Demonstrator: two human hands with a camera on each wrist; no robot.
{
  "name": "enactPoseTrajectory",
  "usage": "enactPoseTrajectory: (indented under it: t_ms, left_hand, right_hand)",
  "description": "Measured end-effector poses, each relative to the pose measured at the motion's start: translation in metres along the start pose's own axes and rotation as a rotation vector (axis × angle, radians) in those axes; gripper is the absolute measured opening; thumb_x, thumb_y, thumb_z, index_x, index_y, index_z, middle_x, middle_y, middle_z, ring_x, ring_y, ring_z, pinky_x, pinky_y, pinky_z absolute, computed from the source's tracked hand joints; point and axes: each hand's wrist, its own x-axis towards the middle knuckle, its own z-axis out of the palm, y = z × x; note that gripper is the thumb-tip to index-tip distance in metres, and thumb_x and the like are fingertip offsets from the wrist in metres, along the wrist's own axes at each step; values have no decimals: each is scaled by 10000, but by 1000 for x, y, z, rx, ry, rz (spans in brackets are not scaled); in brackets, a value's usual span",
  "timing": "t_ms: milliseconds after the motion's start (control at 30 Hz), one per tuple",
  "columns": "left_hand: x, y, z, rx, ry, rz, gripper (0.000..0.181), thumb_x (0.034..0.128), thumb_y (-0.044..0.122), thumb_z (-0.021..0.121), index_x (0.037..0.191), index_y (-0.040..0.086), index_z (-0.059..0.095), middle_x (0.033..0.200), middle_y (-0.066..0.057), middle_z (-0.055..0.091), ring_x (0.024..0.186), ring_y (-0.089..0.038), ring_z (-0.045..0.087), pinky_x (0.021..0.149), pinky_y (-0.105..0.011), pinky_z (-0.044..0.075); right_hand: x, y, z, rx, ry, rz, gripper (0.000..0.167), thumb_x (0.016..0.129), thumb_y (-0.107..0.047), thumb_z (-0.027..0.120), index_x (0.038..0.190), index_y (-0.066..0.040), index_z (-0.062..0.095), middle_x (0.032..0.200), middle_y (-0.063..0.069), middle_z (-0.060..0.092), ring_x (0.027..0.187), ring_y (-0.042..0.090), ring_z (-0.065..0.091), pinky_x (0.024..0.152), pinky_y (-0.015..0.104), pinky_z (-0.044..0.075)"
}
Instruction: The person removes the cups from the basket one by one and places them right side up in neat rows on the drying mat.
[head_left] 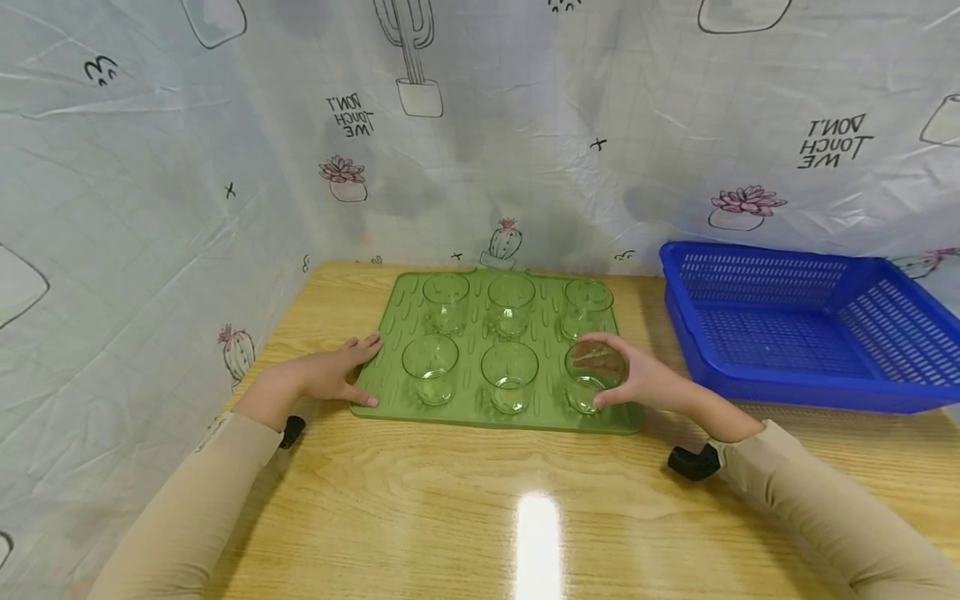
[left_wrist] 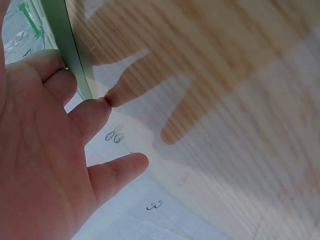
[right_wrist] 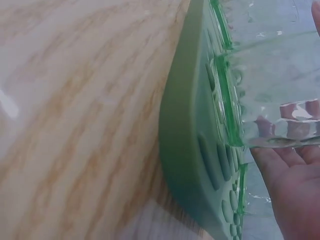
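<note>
A green tray (head_left: 468, 415) with a ridged surface lies on the table, bearing clear drinking glasses in two rows of three. My left hand (head_left: 330, 372) rests against the tray's left edge, its fingers spread and its thumb near the front left corner. In the left wrist view, the fingertips of that hand (left_wrist: 47, 135) meet the tray's side. At the front right, my right hand (head_left: 648, 379) curls round a glass (head_left: 585, 392), thumb in front and fingers behind. The right wrist view shows this glass (right_wrist: 280, 90) upright on the tray, with the palm (right_wrist: 302, 195) beside it.
A blue plastic basket (head_left: 810, 379) with slotted walls stands to the right of the tray. Behind the wooden table (head_left: 420, 508) hangs a white printed sheet (head_left: 465, 183), which also runs down the left side. Another front glass (head_left: 510, 379) stands just left of the right hand's glass.
</note>
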Motion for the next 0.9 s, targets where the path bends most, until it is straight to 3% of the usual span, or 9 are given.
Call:
enactPoseTrajectory:
  t_ms: [333,600,833,900]
  left_hand:
    - [1,0,0,14,4,2,1086,921,472,744,1636,-15,87,1691,-231,-37,1510,-514,-29,1155,-714,153]
    - [0,0,0,15,1,3,1083,924,467,743,1634,-20,86,1690,-234,-41,1510,-514,-31,1158,-712,148]
    - [0,1,1,15,2,2,1082,923,464,746,1634,-20,90,1692,-229,-43,1511,-511,-37,1156,-714,149]
    - [0,1,0,19,2,1,1084,920,468,747,1634,-21,94,1692,-230,-39,1510,-513,-33,1153,-718,149]
  right_hand:
    - [-2,1,-3,26,-52,-22,887,847,-26,831,1496,148,251,1412,413,411,1322,633,380,922,428,574]
    - [2,-3,-7,-45,-76,-6,886,830,-33,848,1479,169,279,1398,388,452,1302,599,437,1006,365,521]
    - [1,-2,-11,-79,-94,-20,1059,810,-297,882,1529,132,232,1430,378,431,1306,599,439,1069,593,415]
    - [0,-1,-12,-79,-93,-34,1091,806,-321,883,1539,130,212,1441,378,418,1311,591,436,1085,609,382]
